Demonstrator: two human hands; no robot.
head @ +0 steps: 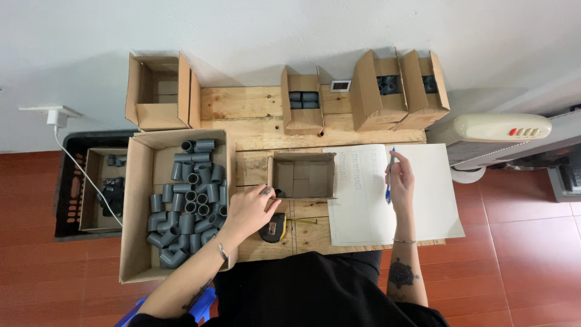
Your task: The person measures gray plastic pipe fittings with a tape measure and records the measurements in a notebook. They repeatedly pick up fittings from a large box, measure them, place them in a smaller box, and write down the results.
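**Pen on sheet, left hand at the small box**

My right hand (pixel 400 175) was closed around a blue pen (pixel 389 175), tip down on the big white sheet (pixel 423 206), beside some lines already written near its top left. The pen sat roughly upright, a writing grip. The sheet lay flat over the right end of the raw pine-slat bench (pixel 254 103), its edge hanging just past the wood.

My left hand (pixel 247 209) rested loosely curled on the bench between the large cardboard box (pixel 136 230) and the small open carton (pixel 301 174), fingertips near the carton's corner. I couldn't tell if it pinched anything. A yellow-and-black tape measure (pixel 273 227) sat just beside it, within easy reach.

The large box held a loose heap of grey plastic pipe fittings (pixel 187 203): short smooth cylinders and elbows. The small carton looked empty. Three more cartons along the wall stood tipped open towards me, with fittings showing inside; likely staged that way for access.
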